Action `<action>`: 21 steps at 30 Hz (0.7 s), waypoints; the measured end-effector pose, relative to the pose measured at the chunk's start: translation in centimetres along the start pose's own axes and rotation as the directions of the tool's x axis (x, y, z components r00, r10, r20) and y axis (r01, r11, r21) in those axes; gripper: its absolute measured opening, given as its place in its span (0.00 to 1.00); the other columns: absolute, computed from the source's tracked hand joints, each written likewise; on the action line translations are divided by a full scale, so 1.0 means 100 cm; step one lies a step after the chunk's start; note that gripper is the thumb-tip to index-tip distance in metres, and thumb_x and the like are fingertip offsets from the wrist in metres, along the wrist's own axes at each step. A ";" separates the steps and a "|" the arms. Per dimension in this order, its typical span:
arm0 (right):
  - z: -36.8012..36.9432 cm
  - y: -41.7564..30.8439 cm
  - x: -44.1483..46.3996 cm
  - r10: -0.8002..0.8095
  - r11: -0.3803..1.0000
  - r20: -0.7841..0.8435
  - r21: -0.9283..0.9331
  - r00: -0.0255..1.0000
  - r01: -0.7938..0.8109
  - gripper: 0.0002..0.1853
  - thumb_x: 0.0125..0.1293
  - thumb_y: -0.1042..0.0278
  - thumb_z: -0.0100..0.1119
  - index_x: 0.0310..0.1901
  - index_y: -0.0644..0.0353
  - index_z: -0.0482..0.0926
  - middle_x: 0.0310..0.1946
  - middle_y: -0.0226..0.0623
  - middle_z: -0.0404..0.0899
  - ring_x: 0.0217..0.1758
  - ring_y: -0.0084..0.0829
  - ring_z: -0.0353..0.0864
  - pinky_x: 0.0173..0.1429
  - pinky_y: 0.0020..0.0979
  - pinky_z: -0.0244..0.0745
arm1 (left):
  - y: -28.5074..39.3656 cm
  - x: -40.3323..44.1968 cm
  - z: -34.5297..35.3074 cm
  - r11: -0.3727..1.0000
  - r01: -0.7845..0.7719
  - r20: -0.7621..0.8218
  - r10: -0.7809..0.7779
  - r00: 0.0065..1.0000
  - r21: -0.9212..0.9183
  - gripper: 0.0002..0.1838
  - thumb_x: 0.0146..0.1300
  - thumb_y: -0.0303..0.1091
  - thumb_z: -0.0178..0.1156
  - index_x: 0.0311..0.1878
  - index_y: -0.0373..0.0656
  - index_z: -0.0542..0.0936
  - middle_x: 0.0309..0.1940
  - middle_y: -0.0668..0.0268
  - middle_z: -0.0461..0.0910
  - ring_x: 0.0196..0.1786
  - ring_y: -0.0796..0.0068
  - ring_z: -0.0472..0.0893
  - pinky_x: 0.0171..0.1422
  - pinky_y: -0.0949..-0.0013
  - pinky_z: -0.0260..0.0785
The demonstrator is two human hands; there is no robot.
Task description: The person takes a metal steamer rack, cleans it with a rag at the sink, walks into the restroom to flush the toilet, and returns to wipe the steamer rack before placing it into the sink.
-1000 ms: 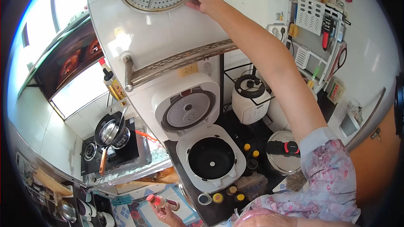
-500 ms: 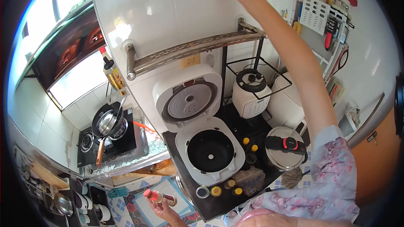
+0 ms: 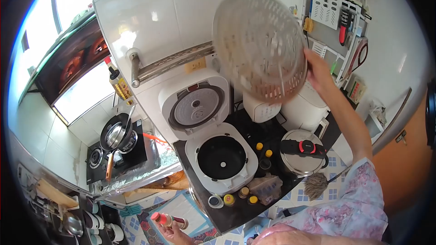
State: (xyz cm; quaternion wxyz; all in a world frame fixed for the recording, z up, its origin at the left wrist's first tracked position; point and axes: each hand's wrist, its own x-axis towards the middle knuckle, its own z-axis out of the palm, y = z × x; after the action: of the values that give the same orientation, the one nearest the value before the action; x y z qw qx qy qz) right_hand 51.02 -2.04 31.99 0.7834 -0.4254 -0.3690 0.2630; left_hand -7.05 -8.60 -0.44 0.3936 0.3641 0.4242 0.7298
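My right hand (image 3: 319,73) grips the right edge of a round perforated metal steamer plate (image 3: 260,47), held up and tilted in front of the wall rail, slightly blurred. Low in the view, my left hand (image 3: 171,232) is closed around a small bottle with a red cap (image 3: 169,220). Between the two hands, a white rice cooker (image 3: 252,168) stands on the black counter with its lid (image 3: 195,104) raised and its dark pot (image 3: 221,156) showing. The plate hides part of the rail and a white appliance behind it.
A metal rail (image 3: 175,61) juts from the tiled wall. Several small jars (image 3: 229,199) stand in front of the cooker, and a pressure cooker (image 3: 303,153) is to its right. At the left, a pan (image 3: 115,132) sits on the stove (image 3: 94,172). Utensils hang on a rack (image 3: 325,9).
The steamer plate has come away from the wall above the rail, down and to the right, in my right hand. My left hand still holds the bottle, nearly in place.
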 end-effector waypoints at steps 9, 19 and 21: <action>-0.044 0.009 -0.147 0.410 0.899 0.318 -0.296 0.855 -0.321 0.11 0.69 0.61 0.63 0.41 0.62 0.83 0.28 0.26 0.81 0.18 0.12 0.71 0.18 0.16 0.65 | 0.057 -0.106 -0.017 0.991 0.009 -0.114 0.006 0.993 0.130 0.41 0.58 0.19 0.61 0.75 0.36 0.57 0.66 0.54 0.71 0.67 0.63 0.72 0.74 0.60 0.59; 0.006 0.034 -0.254 0.490 0.868 0.699 -0.442 0.520 -0.225 0.11 0.65 0.69 0.64 0.47 0.65 0.83 0.35 0.32 0.85 0.30 0.18 0.79 0.30 0.21 0.76 | 0.120 -0.262 -0.089 0.988 -0.008 -0.269 0.049 0.962 0.153 0.33 0.61 0.26 0.67 0.69 0.39 0.66 0.61 0.61 0.74 0.59 0.72 0.75 0.67 0.63 0.66; 0.026 0.041 -0.281 0.219 0.867 0.834 -0.405 0.507 0.291 0.09 0.63 0.71 0.66 0.44 0.64 0.84 0.35 0.34 0.86 0.32 0.22 0.81 0.34 0.23 0.78 | 0.127 -0.289 -0.108 0.988 -0.011 -0.366 0.067 0.928 0.153 0.34 0.60 0.26 0.68 0.69 0.39 0.67 0.61 0.61 0.74 0.60 0.72 0.75 0.68 0.63 0.66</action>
State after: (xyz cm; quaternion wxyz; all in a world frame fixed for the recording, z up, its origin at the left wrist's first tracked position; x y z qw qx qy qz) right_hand 32.02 -19.16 19.45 0.3628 -0.4156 -0.7715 0.3170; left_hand -7.44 -41.94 1.32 0.2639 0.2569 0.5366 0.7592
